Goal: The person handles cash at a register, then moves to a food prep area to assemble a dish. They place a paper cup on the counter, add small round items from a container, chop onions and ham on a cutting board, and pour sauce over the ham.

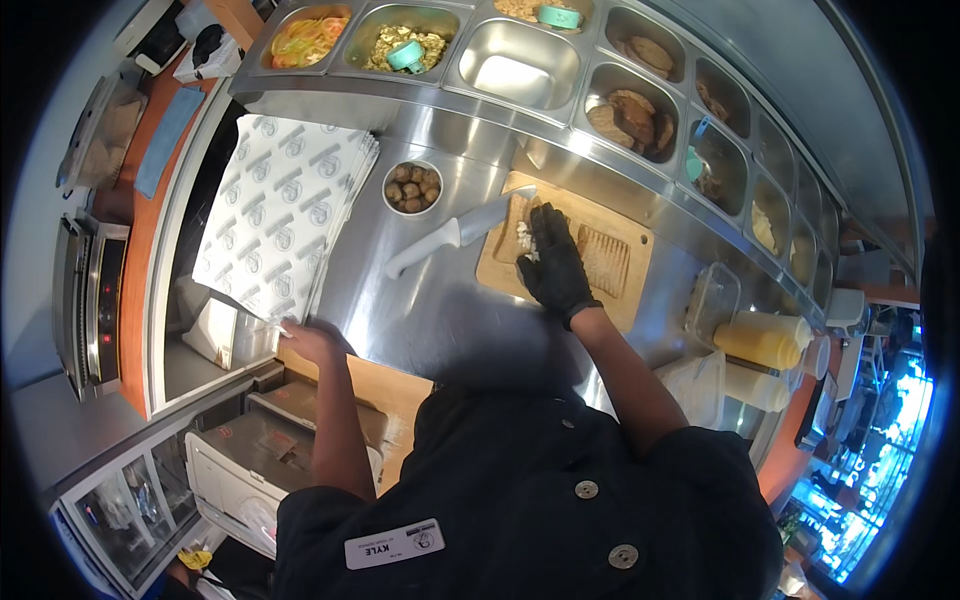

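Note:
My left hand (pixel 311 343), bare, is at the near corner of a stack of printed white paper sheets (pixel 281 214), with its fingertips pinching that corner. My right hand (pixel 556 262), in a black glove, lies palm down over a wooden cutting board (pixel 637 300). Its fingers are stretched out, and its thumb is beside white crumbled food (pixel 524 238) on a toasted bread slice (pixel 512 225). What is under the palm is hidden. A second grill-marked slice (pixel 604 260) lies to the right. A white-handled knife (pixel 457 232) rests with its blade tip on the board's left edge.
A white bowl of small round brown items (pixel 412 187) stands between paper and board. Metal food pans (pixel 519 64) line the counter's far side. Squeeze bottles (pixel 757 349) and clear plastic containers (pixel 712 304) are on the right. A blue cloth (pixel 169 141) lies at the far left.

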Available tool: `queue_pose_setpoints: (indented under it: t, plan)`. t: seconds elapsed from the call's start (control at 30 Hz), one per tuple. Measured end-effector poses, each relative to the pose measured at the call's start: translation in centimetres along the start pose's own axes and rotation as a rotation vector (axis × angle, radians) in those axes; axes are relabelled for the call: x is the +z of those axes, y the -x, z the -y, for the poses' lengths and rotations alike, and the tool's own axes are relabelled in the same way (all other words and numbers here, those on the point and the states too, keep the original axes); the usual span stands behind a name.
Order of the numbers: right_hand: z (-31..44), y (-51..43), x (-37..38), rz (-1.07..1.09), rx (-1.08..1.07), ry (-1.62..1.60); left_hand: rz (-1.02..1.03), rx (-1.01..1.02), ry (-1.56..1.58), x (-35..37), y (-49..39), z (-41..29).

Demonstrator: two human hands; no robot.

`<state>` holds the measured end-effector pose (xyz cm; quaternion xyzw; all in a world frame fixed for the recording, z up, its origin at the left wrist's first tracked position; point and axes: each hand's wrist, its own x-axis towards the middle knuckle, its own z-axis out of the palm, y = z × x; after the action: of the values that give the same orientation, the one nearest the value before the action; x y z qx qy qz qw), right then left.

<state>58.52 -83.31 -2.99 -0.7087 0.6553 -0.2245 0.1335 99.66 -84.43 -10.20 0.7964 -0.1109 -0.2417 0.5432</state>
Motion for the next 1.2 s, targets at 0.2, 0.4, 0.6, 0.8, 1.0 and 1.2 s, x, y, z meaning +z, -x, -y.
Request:
queue_pose_setpoints:
  t: [0.2, 0.4, 0.6, 0.8, 1.0, 1.2]
  plan:
    - [-0.2, -0.6, 1.3, -0.048, 0.008, -0.207, -0.010, -0.038, 0.039, 0.4, 0.0, -0.3]
    - [0.1, -0.6, 0.5, -0.166, -0.035, -0.084, -0.031, 0.017, 0.008, 0.2, -1.5, 1.8]
    - [0.6, 0.6, -1.7, -0.378, 0.155, -0.332, -0.042, 0.011, 0.052, 0.5, -1.4, 1.4]
    - [1.6, -0.2, -1.1, -0.238, 0.171, -0.413, -0.037, -0.114, 0.094, -0.2, -2.7, 3.3]
    - [2.1, 0.4, -5.8, -0.229, -0.022, -0.349, 0.001, 0.098, -0.223, 0.2, -3.5, 3.5]
    - [-11.4, 0.9, -22.1, -0.564, 0.294, -0.363, -0.002, -0.079, -0.035, 0.2, 0.5, -0.5]
